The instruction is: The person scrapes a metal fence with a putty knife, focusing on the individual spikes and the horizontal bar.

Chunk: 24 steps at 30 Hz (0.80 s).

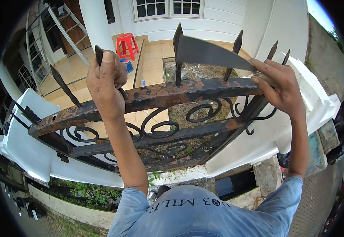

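My right hand (278,85) is closed round the handle end of a scraper (211,53), above the right part of the gate's top rail. The scraper's wide grey blade points left, its broad end right at a spear-shaped spike (178,71). My left hand (107,81) wraps round another gate spike (99,54), whose dark tip sticks out above the fingers. Both spikes rise from the iron gate (160,94), where black paint is flaked and rusty brown patches show along the rail. Curled scrollwork (164,128) fills the space below.
White pillars (30,134) flank the gate. Behind it are a tiled porch (152,51), a red stool (127,45) and a metal ladder (67,29). A drain with dark water (235,185) runs below, near my body. More pointed spikes (63,85) stand along the rail.
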Each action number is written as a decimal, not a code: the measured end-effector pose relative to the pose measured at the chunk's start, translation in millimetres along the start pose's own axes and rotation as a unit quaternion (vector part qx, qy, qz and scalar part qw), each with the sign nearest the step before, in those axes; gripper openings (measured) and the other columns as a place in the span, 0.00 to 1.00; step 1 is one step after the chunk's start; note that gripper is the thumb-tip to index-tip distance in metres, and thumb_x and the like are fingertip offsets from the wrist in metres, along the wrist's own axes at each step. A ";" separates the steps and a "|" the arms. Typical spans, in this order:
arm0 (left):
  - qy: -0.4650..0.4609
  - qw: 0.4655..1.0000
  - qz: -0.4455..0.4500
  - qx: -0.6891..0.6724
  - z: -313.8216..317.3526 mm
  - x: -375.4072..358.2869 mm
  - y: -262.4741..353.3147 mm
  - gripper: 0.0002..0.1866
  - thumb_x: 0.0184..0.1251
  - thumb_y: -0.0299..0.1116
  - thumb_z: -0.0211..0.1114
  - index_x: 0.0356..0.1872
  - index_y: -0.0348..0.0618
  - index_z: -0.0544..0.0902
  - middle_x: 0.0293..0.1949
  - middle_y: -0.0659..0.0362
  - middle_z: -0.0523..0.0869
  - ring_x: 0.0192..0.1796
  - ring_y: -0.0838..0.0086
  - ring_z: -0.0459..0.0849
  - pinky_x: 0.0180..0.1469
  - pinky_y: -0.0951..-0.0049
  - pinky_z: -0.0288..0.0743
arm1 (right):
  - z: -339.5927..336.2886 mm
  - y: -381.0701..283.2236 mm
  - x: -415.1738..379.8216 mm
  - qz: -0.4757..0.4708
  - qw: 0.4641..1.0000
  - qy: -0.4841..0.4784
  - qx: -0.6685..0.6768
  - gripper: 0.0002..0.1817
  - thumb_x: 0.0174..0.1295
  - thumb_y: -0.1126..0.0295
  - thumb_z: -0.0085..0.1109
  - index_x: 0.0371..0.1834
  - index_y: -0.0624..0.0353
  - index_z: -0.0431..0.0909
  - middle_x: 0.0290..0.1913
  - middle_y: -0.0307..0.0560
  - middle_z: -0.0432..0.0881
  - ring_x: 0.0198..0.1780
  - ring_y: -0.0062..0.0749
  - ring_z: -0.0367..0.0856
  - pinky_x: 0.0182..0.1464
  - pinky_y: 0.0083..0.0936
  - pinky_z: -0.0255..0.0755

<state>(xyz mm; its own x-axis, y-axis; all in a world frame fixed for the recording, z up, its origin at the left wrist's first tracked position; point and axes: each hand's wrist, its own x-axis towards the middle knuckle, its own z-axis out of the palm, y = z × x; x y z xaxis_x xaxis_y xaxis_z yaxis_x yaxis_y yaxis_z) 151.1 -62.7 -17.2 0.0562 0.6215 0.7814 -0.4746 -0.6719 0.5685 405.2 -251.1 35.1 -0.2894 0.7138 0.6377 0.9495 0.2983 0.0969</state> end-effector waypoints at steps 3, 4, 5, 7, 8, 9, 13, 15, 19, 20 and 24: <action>-0.004 1.000 0.003 -0.008 -0.5 1.7 -0.9 0.15 0.72 0.42 0.48 0.26 0.45 0.65 0.18 0.69 0.54 0.18 0.85 0.49 0.20 0.81 0.43 | 11.9 -0.7 -2.4 -0.013 1.000 -0.001 0.017 0.24 0.52 0.75 0.62 0.55 0.57 0.77 0.22 0.47 0.77 0.20 0.31 0.74 0.24 0.28 0.66; -0.004 1.000 0.003 -0.014 -1.1 1.3 -1.6 0.15 0.72 0.42 0.48 0.27 0.45 0.65 0.18 0.69 0.54 0.18 0.85 0.49 0.20 0.81 0.43 | 24.1 7.3 -5.2 -0.032 0.995 0.083 0.055 0.24 0.51 0.75 0.62 0.55 0.54 0.78 0.21 0.46 0.75 0.19 0.33 0.72 0.24 0.29 0.64; -0.003 1.000 0.002 -0.016 -1.1 0.7 -2.2 0.15 0.73 0.42 0.48 0.27 0.45 0.65 0.18 0.69 0.54 0.18 0.85 0.49 0.20 0.81 0.43 | 30.5 11.5 -7.3 -0.050 0.980 0.165 0.094 0.25 0.50 0.75 0.63 0.55 0.52 0.78 0.20 0.46 0.74 0.18 0.34 0.70 0.23 0.29 0.63; -0.002 1.000 0.000 -0.016 -1.7 1.3 -2.2 0.15 0.73 0.42 0.48 0.27 0.44 0.66 0.18 0.69 0.55 0.18 0.86 0.49 0.20 0.82 0.43 | 25.8 5.2 -10.4 -0.009 0.998 0.039 0.048 0.25 0.51 0.76 0.62 0.56 0.53 0.77 0.23 0.46 0.76 0.21 0.34 0.73 0.24 0.28 0.64; -0.006 1.000 0.001 -0.022 -2.9 1.4 -2.0 0.16 0.72 0.43 0.49 0.27 0.44 0.66 0.18 0.69 0.56 0.18 0.86 0.50 0.20 0.82 0.44 | 27.6 4.9 -11.0 -0.007 1.000 0.007 0.029 0.25 0.51 0.76 0.62 0.56 0.54 0.77 0.23 0.46 0.75 0.21 0.34 0.72 0.24 0.29 0.64; -0.010 1.000 0.003 -0.029 -3.7 1.7 -1.8 0.16 0.72 0.44 0.50 0.27 0.44 0.67 0.18 0.69 0.57 0.18 0.86 0.52 0.20 0.82 0.45 | 29.4 4.9 -11.3 -0.005 1.000 -0.024 0.010 0.26 0.50 0.76 0.62 0.57 0.54 0.76 0.23 0.45 0.75 0.22 0.34 0.72 0.24 0.29 0.64; -0.028 0.997 0.005 -0.072 -6.9 2.4 -5.4 0.18 0.73 0.46 0.47 0.27 0.44 0.67 0.18 0.69 0.57 0.19 0.86 0.52 0.20 0.82 0.45 | 40.8 4.3 -2.6 -0.028 0.999 -0.009 0.017 0.26 0.51 0.76 0.62 0.57 0.50 0.76 0.22 0.44 0.71 0.20 0.34 0.71 0.24 0.31 0.65; -0.034 0.997 0.002 -0.075 -7.1 1.4 -5.0 0.18 0.74 0.46 0.45 0.27 0.44 0.66 0.18 0.69 0.57 0.19 0.86 0.51 0.20 0.82 0.44 | 44.7 3.4 -2.7 -0.047 0.999 0.000 0.009 0.26 0.52 0.74 0.63 0.58 0.49 0.75 0.24 0.44 0.73 0.20 0.35 0.72 0.24 0.30 0.66; -0.026 0.996 -0.002 -0.080 -6.6 2.8 -6.2 0.19 0.74 0.47 0.44 0.27 0.44 0.67 0.18 0.69 0.56 0.19 0.86 0.50 0.20 0.82 0.44 | 51.5 7.3 -3.4 -0.041 0.996 0.056 0.047 0.25 0.54 0.72 0.62 0.59 0.49 0.75 0.22 0.43 0.73 0.19 0.32 0.71 0.22 0.30 0.66; -0.026 0.997 -0.003 -0.076 -6.9 1.9 -5.9 0.19 0.74 0.47 0.44 0.27 0.44 0.67 0.18 0.69 0.56 0.19 0.86 0.50 0.20 0.82 0.44 | 49.1 2.0 -3.6 -0.036 0.999 -0.011 0.021 0.25 0.55 0.72 0.62 0.58 0.50 0.75 0.22 0.43 0.74 0.19 0.32 0.71 0.22 0.29 0.66; -0.023 0.997 -0.002 -0.072 -5.8 3.4 -5.6 0.20 0.74 0.47 0.44 0.27 0.44 0.67 0.17 0.70 0.56 0.19 0.86 0.50 0.20 0.82 0.44 | 52.6 -5.5 -5.3 -0.025 0.996 0.081 0.014 0.26 0.55 0.71 0.62 0.60 0.48 0.74 0.21 0.41 0.72 0.17 0.30 0.69 0.19 0.27 0.64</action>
<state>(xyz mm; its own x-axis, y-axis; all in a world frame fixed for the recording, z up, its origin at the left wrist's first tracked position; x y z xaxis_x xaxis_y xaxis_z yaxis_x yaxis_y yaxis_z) 148.9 -54.5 -19.2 0.0973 0.6029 0.7918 -0.5950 -0.6025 0.5319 395.1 -223.2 -9.0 -0.3110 0.5863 0.7480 0.9298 0.3508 0.1116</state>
